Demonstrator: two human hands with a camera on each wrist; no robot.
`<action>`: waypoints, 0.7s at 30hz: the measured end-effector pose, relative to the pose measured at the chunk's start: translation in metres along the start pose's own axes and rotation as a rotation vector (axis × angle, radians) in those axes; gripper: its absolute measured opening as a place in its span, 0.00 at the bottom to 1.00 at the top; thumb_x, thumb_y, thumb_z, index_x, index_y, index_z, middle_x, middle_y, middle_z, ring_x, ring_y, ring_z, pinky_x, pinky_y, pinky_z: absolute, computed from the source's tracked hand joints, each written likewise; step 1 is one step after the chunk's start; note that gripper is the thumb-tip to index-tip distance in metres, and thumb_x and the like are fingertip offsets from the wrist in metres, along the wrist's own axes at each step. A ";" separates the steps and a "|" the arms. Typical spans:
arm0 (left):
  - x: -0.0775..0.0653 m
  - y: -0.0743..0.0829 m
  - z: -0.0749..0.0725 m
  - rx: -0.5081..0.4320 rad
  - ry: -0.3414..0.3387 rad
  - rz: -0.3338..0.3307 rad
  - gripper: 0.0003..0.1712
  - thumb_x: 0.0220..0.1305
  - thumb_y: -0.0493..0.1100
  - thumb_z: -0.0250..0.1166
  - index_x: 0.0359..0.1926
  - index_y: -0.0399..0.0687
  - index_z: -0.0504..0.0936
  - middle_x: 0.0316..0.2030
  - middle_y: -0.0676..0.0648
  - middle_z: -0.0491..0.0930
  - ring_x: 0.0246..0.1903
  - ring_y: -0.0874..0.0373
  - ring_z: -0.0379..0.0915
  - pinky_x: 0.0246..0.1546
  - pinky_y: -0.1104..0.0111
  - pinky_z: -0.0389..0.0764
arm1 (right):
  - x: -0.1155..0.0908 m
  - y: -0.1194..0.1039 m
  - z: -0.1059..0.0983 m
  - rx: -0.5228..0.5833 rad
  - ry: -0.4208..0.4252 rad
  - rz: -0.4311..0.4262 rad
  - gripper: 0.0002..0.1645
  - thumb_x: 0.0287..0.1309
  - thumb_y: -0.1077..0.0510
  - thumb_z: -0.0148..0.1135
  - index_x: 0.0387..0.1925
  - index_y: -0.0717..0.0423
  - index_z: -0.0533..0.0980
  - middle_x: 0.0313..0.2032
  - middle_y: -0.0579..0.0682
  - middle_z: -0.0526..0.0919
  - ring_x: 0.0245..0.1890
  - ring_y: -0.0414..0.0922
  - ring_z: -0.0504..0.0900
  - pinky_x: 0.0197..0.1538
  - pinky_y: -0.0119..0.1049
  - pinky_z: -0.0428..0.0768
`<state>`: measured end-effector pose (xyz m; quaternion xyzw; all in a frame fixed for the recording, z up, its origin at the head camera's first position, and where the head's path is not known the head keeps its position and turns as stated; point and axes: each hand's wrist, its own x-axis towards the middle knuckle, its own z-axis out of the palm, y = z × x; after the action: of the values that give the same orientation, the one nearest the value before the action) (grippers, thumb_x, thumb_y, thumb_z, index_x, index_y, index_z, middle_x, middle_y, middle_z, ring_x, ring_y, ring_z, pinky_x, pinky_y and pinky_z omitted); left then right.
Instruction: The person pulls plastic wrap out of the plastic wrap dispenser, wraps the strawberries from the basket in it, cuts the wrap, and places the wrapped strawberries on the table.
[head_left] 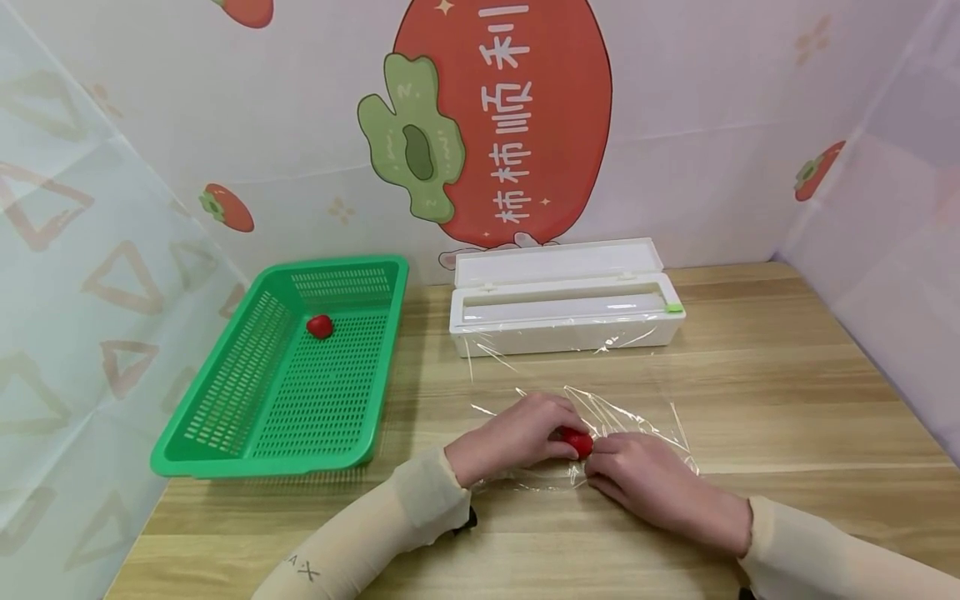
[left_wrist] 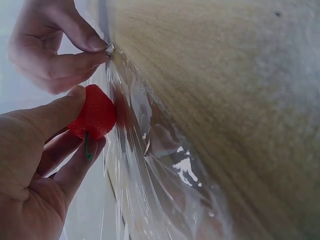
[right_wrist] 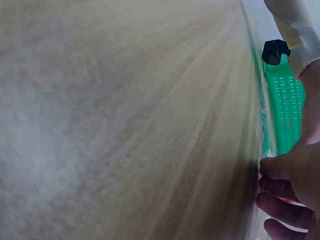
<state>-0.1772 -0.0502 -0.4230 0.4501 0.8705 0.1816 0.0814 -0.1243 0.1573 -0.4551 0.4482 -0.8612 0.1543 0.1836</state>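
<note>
A red toy strawberry (left_wrist: 95, 112) with a short green stem is pinched between the thumb and fingers of my left hand (head_left: 528, 429). It sits over a sheet of clear plastic wrap (head_left: 622, 408) spread on the table. Close by on the right, my right hand (head_left: 645, 475) pinches a gathered edge of the wrap between thumb and forefinger, as the left wrist view shows. In the right wrist view the fingers (right_wrist: 282, 210) are curled at the wrap, and the strawberry is mostly hidden behind them.
A white wrap dispenser box (head_left: 562, 333) with its lid raised stands at the back, the film running from it toward my hands. On the left is a green plastic basket (head_left: 375, 392) holding another red strawberry (head_left: 320, 326). The wooden table (head_left: 795, 400) meets printed cloth walls behind.
</note>
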 end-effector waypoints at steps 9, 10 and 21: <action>0.000 -0.001 -0.001 0.001 -0.006 0.008 0.14 0.60 0.46 0.71 0.48 0.55 0.88 0.45 0.58 0.85 0.46 0.70 0.79 0.50 0.83 0.74 | 0.006 0.000 -0.003 0.048 0.019 0.158 0.07 0.45 0.56 0.76 0.25 0.42 0.83 0.27 0.34 0.81 0.29 0.32 0.79 0.33 0.31 0.80; 0.001 -0.001 0.000 0.001 -0.006 0.011 0.13 0.60 0.46 0.71 0.48 0.55 0.88 0.45 0.58 0.85 0.47 0.70 0.79 0.50 0.83 0.74 | 0.008 0.001 -0.003 0.058 0.016 0.177 0.07 0.45 0.56 0.76 0.25 0.42 0.83 0.27 0.33 0.81 0.29 0.31 0.79 0.32 0.30 0.80; 0.000 -0.002 0.000 -0.035 -0.013 0.002 0.13 0.61 0.45 0.71 0.47 0.57 0.88 0.44 0.59 0.85 0.46 0.71 0.78 0.50 0.83 0.74 | 0.018 0.004 -0.009 0.143 -0.029 0.361 0.06 0.45 0.54 0.78 0.25 0.40 0.85 0.23 0.32 0.84 0.24 0.26 0.76 0.28 0.23 0.73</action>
<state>-0.1788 -0.0508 -0.4237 0.4507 0.8662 0.1937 0.0946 -0.1355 0.1507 -0.4392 0.3008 -0.9169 0.2390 0.1079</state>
